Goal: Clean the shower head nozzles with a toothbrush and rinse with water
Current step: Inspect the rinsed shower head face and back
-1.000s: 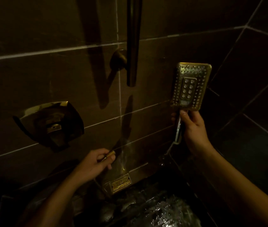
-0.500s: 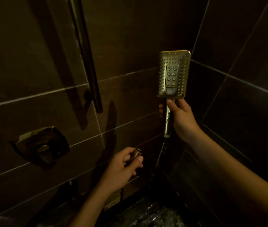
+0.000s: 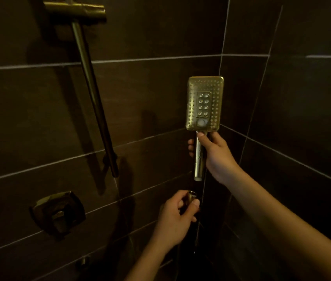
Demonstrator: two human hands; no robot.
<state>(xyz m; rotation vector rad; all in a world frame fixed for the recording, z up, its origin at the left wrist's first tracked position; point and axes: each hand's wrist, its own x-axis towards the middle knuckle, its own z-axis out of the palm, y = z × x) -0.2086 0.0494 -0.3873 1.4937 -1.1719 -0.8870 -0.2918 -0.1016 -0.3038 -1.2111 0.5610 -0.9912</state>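
Dark brown tiled walls (image 3: pixel 160 33) with pale grout meet in a corner just behind the shower head (image 3: pixel 204 103), which stands upright, nozzle face toward the camera. The right hand (image 3: pixel 216 157) wraps its handle. Just below the handle's end, not touching it, the left hand (image 3: pixel 175 218) pinches a brass hose fitting (image 3: pixel 191 196). Left of the shower head hangs a slide rail (image 3: pixel 93 98); lower left sits a valve plate (image 3: pixel 58 211).

The right hand (image 3: pixel 217 157) was held up, its forearm reaching in from the lower right, fingers and thumb curled round the shower head handle (image 3: pixel 199 159). Just below, the left hand (image 3: pixel 176 216) pinched the hose end (image 3: pixel 191 196) between thumb and fingers.
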